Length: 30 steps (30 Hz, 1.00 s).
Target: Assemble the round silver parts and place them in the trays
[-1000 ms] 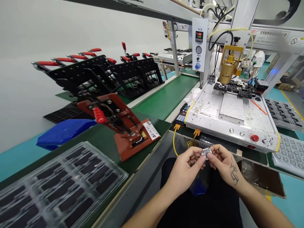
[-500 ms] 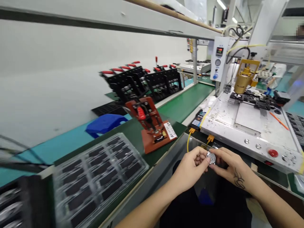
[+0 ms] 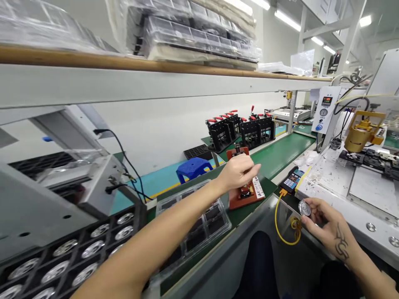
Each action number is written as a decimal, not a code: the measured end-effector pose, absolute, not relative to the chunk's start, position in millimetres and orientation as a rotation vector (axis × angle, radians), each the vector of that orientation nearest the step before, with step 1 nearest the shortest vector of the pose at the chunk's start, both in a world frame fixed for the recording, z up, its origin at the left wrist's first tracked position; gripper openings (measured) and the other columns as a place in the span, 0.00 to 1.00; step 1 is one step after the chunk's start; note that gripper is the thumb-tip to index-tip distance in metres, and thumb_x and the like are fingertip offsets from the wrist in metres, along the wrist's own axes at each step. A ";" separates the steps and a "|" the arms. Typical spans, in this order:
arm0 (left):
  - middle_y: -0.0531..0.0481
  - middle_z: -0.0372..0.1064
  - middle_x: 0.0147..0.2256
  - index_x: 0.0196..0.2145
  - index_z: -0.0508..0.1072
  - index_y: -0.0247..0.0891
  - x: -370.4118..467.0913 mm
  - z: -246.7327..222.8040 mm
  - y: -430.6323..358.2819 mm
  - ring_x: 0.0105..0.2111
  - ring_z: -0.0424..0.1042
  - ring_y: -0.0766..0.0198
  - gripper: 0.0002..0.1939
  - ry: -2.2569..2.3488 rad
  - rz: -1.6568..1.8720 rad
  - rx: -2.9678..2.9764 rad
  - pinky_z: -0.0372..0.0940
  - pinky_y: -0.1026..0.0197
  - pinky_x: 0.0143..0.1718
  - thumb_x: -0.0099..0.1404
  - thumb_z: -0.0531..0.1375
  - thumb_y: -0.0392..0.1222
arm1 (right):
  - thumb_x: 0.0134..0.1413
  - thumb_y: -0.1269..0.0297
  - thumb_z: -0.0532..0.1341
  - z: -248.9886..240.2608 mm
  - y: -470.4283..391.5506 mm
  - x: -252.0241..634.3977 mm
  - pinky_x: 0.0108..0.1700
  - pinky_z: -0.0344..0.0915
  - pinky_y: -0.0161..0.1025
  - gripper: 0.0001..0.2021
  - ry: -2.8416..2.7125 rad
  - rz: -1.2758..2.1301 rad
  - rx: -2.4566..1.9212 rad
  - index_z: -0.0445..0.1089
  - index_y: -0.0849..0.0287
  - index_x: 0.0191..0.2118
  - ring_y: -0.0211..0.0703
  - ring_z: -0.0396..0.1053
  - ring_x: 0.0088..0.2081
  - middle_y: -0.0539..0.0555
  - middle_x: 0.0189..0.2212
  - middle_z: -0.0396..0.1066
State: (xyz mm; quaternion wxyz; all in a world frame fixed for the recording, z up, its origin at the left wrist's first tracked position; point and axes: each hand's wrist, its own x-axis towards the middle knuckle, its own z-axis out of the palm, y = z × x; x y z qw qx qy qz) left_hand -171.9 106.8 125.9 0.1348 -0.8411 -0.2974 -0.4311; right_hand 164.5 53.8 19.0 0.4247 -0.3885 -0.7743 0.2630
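Note:
My right hand (image 3: 326, 222) pinches a small round silver disc (image 3: 304, 208) by its edge, in front of the white machine. Its face has fine markings too small to read. My left hand (image 3: 239, 171) is closed over the red-brown clamp fixture (image 3: 246, 202), just where its lever handle stood. The fingers curl down around that handle, which they hide, and the thumb points right. On the fixture's base, a small dark and gold seat and a white label strip (image 3: 258, 187) show below the hand.
A clear plastic tray (image 3: 222, 214) with dark compartments lies under my left forearm. Silver discs fill a black tray (image 3: 75, 253) at lower left. Black fixtures (image 3: 257, 132) with red handles stand behind. A keypad device (image 3: 291, 180) with a yellow cable sits beside the white machine (image 3: 330, 176).
My hands, together at the silver disc before, have parted. The left let go of the disc and moved left to the clamp fixture; the right keeps the disc. The view has swung left.

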 end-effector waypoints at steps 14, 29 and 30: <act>0.46 0.77 0.32 0.42 0.75 0.38 -267.0 100.7 115.5 0.30 0.78 0.56 0.15 -2.199 -1.611 -1.997 0.73 0.55 0.36 0.74 0.57 0.52 | 0.61 0.57 0.66 -3.8 110.9 94.7 0.31 0.63 0.37 0.14 -1.945 0.921 -0.898 0.73 0.58 0.48 0.41 0.63 0.28 0.48 0.27 0.65; 0.55 0.68 0.22 0.32 0.77 0.38 -215.6 -11.9 118.5 0.26 0.69 0.61 0.09 -2.428 -0.976 -2.493 0.58 0.62 0.28 0.54 0.68 0.43 | 0.62 0.56 0.65 -40.4 163.5 29.7 0.32 0.62 0.36 0.14 -2.100 0.949 -0.809 0.72 0.60 0.48 0.39 0.63 0.28 0.47 0.27 0.66; 0.55 0.68 0.22 0.33 0.77 0.37 -217.7 -9.9 112.8 0.25 0.68 0.61 0.09 -2.417 -0.973 -2.504 0.57 0.62 0.28 0.55 0.68 0.43 | 0.62 0.56 0.64 -42.9 167.1 26.6 0.32 0.63 0.36 0.15 -2.118 0.950 -0.800 0.73 0.61 0.48 0.39 0.64 0.29 0.48 0.28 0.67</act>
